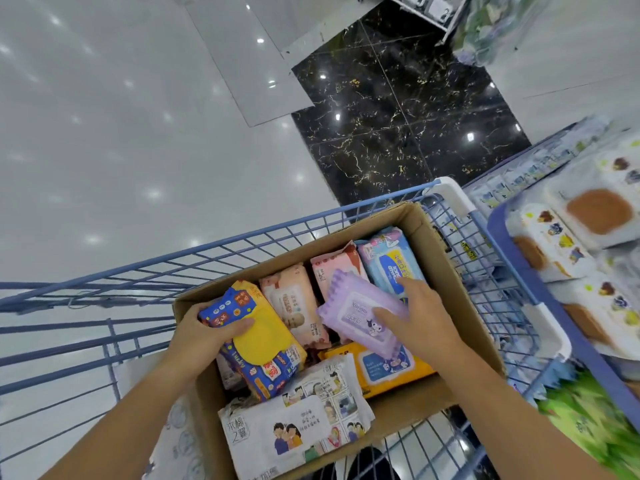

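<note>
Blue-and-yellow wipes pack [256,337]: in the left half of the cardboard box [446,271], flat face up; long axis runs from the box's far-left corner towards its near middle; yellow lid patch faces up.

Purple wipes pack [356,306]: over the middle of the box, lying on top of the packs beneath; long axis slants from the far side, where its scalloped end points, down towards the near-right; printed label up.

Box contents, besides these two: two pink packs [294,306] side by side along the far side, between the blue-and-yellow pack and a light-blue pack [391,261] at the far-right corner; an orange pack [381,368] near-right, partly under the purple one; a white pack with cartoon figures [287,431] across the near edge.

The box sits in a blue wire cart [173,268].

Left hand [204,327]: curled round the far end of the blue-and-yellow pack, thumb across its top face, fingers wrapped over its end; firm hold.

Right hand [419,317]: holds the purple pack at its right edge, thumb pressed on the label face, fingers bent over the far edge; fingertips near the light-blue pack, contact not clear.

Right of the box, outside the cart: a shelf [533,271] of stacked packs, blurred.
</note>
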`<state>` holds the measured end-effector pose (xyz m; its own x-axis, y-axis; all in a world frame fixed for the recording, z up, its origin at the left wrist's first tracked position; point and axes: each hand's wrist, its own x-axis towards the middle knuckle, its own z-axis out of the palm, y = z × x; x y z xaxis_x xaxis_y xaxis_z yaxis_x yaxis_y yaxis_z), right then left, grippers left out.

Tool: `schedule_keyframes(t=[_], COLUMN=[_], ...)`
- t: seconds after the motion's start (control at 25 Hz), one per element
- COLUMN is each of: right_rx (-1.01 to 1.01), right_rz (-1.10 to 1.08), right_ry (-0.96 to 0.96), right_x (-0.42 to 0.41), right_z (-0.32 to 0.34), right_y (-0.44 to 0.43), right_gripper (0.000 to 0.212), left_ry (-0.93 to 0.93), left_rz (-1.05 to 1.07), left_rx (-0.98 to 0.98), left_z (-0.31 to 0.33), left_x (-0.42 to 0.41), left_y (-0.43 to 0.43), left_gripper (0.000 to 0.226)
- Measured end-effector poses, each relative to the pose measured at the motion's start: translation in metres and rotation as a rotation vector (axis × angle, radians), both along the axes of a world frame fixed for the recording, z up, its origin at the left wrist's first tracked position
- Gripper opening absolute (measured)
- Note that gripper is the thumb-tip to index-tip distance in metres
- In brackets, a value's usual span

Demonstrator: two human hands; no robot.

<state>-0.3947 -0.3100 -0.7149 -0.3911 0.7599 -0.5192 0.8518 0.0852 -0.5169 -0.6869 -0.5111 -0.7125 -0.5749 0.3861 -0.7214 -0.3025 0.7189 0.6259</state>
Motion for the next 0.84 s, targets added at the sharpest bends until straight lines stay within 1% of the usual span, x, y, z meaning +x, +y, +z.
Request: schedule_keyframes(t=[0.04, 0.08, 0.12, 0.2, 0.28, 0.32, 0.4, 0.48, 0.56, 0.6, 0.64, 0.76, 0.8, 0.84], right_rx=[-0.095, -0.141, -0.131, -0.098, -0.12, -0.141, -0.151, -0.155, -0.195, -0.208, -0.217, -0.24, -0.245, -0.24], right_rz=[-0.169, -0.291, -0.371, -0.445, -0.544, -0.596, -0.665, -0.735, -0.794, -0.808, -0.835, -0.928, -0.962, -0.999], right_ry=[0.045, 0.088, 0.082, 0.004, -0.072, -0.057, 0.073, 0.265, 0.415, 0.458, 0.489, 0.624, 0.667, 0.716], right_x=[0.019, 0.03, 0.033, 0.023, 0.009, 0.005, 0.002, 0.001, -0.001, 0.0, 0.002, 0.024, 0.037, 0.054], right_z=[-0.005, -0.01, -0.019, -0.027, -0.024, -0.024, -0.023, -0.021, -0.011, -0.003, 0.007, 0.042, 0.057, 0.074], right_y=[-0.014, -0.027, -0.037, -0.047, -0.054, -0.057, -0.062, -0.067, -0.073, -0.073, -0.074, -0.074, -0.076, -0.079], right_gripper=[0.067, 0.068, 0.072, 0.081, 0.089, 0.086, 0.069, 0.057, 0.055, 0.054, 0.05, 0.046, 0.049, 0.056], left_ry=[-0.01, -0.032, -0.064, -0.131, -0.164, -0.173, -0.184, -0.178, -0.161, -0.151, -0.139, -0.136, -0.143, -0.158], left_rz=[0.049, 0.1, 0.16, 0.284, 0.414, 0.469, 0.537, 0.552, 0.531, 0.514, 0.494, 0.444, 0.409, 0.364], left_rx=[0.019, 0.051, 0.098, 0.188, 0.235, 0.255, 0.281, 0.278, 0.285, 0.297, 0.306, 0.359, 0.377, 0.393], left_z=[0.0, 0.0, 0.0, 0.003, 0.009, 0.012, 0.017, 0.026, 0.038, 0.044, 0.053, 0.078, 0.087, 0.097], left_x=[0.0, 0.003, 0.007, 0.018, 0.031, 0.036, 0.042, 0.046, 0.049, 0.051, 0.054, 0.063, 0.068, 0.076], left_y=[-0.002, -0.005, -0.008, -0.014, -0.016, -0.015, -0.015, -0.016, -0.015, -0.014, -0.012, -0.004, 0.001, 0.008], left_gripper=[0.066, 0.062, 0.054, 0.034, 0.024, 0.021, 0.023, 0.028, 0.025, 0.024, 0.028, 0.063, 0.067, 0.062])
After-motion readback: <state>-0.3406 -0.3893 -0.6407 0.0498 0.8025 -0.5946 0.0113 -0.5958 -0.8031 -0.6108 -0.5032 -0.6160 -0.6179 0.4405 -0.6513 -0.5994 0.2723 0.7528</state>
